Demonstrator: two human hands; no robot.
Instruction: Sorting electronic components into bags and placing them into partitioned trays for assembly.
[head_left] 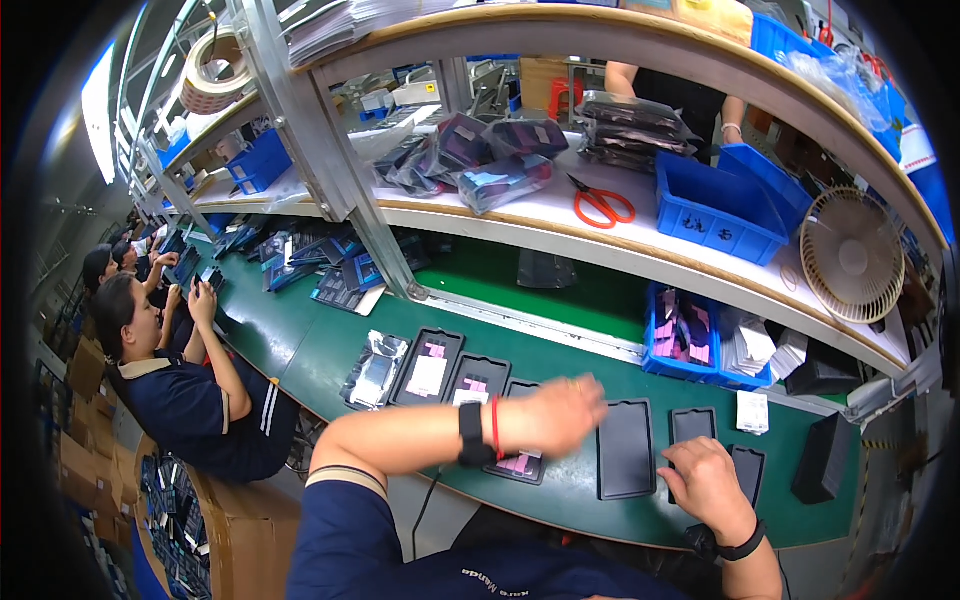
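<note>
My left hand (565, 415), smeared by motion, reaches over the row of black trays on the green table; its fingers cannot be made out. Just right of it lies a bare black tray (625, 450). My right hand (712, 482) hovers at the right, thumb and fingers apart, with nothing visible in it. It partly covers a small black tray (692, 424) and another black tray (750, 462). Left of my hands, a tray (427, 367) and a second tray (480, 380) hold pink pieces and white cards. My left forearm hides part of a third tray (518, 468) with pink pieces.
A silvery bag (376, 370) lies left of the trays. Blue bins (684, 367) with pink and dark pieces and white cards stand behind. A white packet (752, 412) and black block (822, 458) lie right. Red-handled scissors (603, 207) and a fan (853, 255) occupy the shelf. Co-workers (190, 390) sit left.
</note>
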